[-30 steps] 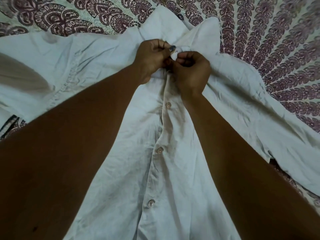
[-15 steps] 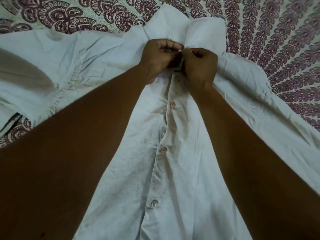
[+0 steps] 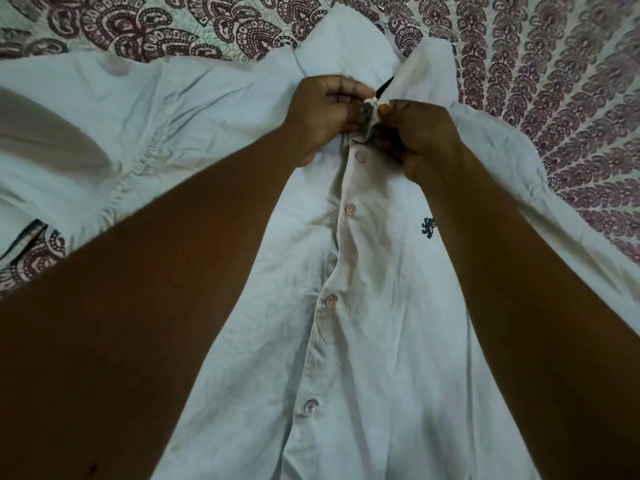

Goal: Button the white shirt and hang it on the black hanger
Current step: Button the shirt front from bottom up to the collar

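Note:
The white shirt lies front up on the bed, its placket running from the bottom edge up to the collar. Several buttons down the placket are fastened. At the neck, my left hand pinches the left collar edge and my right hand pinches the right edge, fingertips almost meeting. A short black piece, maybe the hanger's hook, pokes out of the collar opening between them. The rest of any hanger is hidden. A small dark logo sits on the chest.
A bedsheet patterned in maroon and white covers the bed around the shirt. The shirt's sleeves spread to the left and the right. My forearms cross much of the lower view.
Both hands stay at the collar. The collar flaps have parted a little, and a black piece now shows in the neck opening. One more fastened button shows below my hands.

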